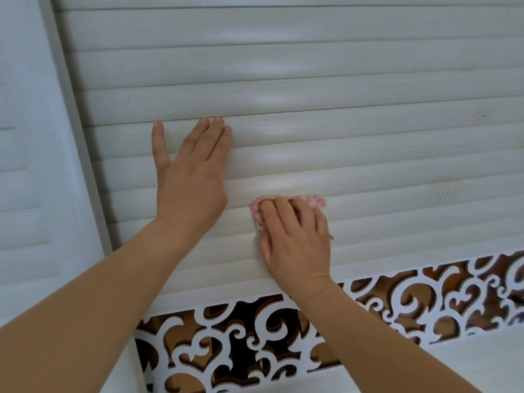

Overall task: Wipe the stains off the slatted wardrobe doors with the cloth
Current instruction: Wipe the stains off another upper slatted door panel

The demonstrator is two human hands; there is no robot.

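Observation:
A white slatted wardrobe door [340,75] fills the head view. My left hand [190,171] lies flat against its slats, fingers straight and thumb spread. To its lower right, my right hand [295,239] presses a pink and white cloth [313,201] onto a slat; the fingers curl over the cloth, which is mostly hidden under them. Small dark specks [443,191] mark a slat to the right of the cloth. Another tiny stain [481,113] sits higher up, near the right edge.
A white carved scroll panel [397,304] with brown backing runs below the slats. A pale frame strip [76,129] borders the door on the left. Beyond it lies a second slatted door [22,180].

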